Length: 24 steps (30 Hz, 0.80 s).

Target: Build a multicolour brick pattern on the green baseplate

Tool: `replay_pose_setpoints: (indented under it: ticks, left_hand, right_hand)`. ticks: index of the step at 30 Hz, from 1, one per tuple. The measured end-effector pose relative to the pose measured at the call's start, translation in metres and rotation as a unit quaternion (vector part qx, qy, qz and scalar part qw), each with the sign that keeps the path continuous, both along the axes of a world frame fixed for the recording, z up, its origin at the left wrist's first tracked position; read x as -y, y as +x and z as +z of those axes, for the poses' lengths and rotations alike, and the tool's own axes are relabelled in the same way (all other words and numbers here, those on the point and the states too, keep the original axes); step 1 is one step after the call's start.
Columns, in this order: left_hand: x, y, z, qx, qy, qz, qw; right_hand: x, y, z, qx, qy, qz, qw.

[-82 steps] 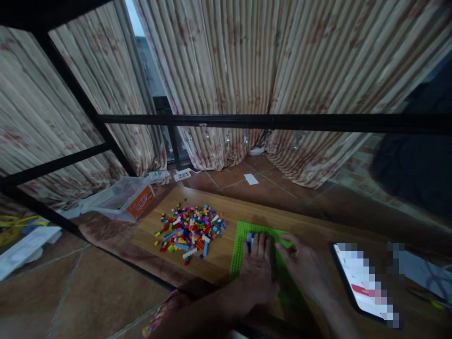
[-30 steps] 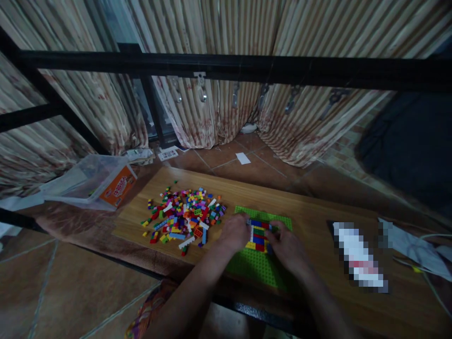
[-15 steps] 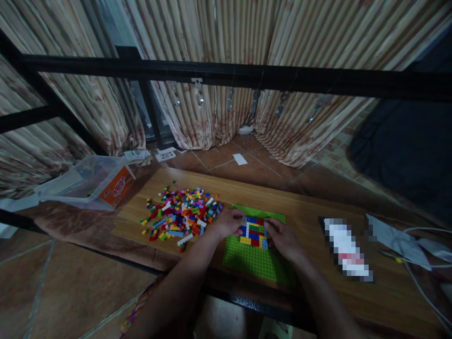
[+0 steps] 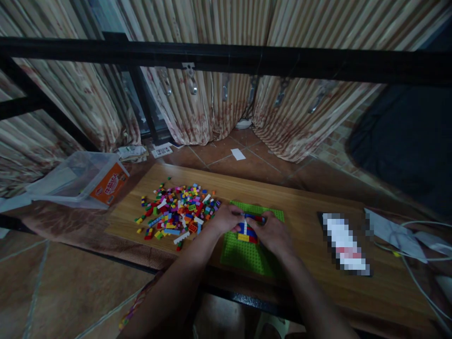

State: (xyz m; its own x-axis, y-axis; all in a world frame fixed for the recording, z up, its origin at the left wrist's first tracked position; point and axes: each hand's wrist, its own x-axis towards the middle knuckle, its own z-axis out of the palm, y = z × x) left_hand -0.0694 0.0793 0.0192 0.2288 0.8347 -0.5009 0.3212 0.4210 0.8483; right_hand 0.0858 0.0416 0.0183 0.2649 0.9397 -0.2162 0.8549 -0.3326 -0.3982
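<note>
One long brown wooden table [image 4: 300,212]: bears my work.
Green studded plastic baseplate [image 4: 243,259]: flat before me.
My right hand [image 4: 274,231]: thumb parted from fingers, over the multicoloured plastic-brick panel [image 4: 247,233]; grip I cannot tell.
My left hand [image 4: 225,219]: half curled at its left edge, grip also unclear.
Panel: on the baseplate; step seems fitting, next move calls for level pressing.

The left hand [image 4: 228,219] and right hand [image 4: 273,231] are bare, as are both tapering forearms [image 4: 176,280]. Around seven o'clock, patterned cloth [image 4: 130,314] shows yellow and purple patches (its cut is too dim to make out).
</note>
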Motion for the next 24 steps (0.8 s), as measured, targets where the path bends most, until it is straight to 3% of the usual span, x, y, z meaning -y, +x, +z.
replay_pose_setpoints:
  ticks: [5, 14, 19, 22, 24]
  left_hand:
    - [0.0, 0.003, -0.006, -0.006, 0.0, 0.012, 1.0]
    - [0.003, 0.002, -0.013, -0.026, 0.042, -0.003, 0.999]
    - [0.017, 0.002, 0.001, -0.162, 0.187, -0.053, 0.967]
    - [0.025, 0.005, 0.016, -0.24, 0.219, -0.012, 0.946]
    - [0.027, 0.006, 0.026, -0.215, 0.249, 0.013, 0.944]
  right_hand:
    - [-0.002, -0.004, 0.003, 0.013, -0.025, -0.005, 1.0]
    - [0.0, -0.004, 0.0, 0.026, -0.007, 0.012, 1.0]
    - [-0.002, 0.011, -0.013, 0.016, 0.012, 0.045, 0.999]
    - [-0.002, 0.019, -0.016, 0.039, 0.024, 0.068, 0.997]
    - [-0.001, 0.02, -0.012, 0.088, 0.048, 0.062, 0.993]
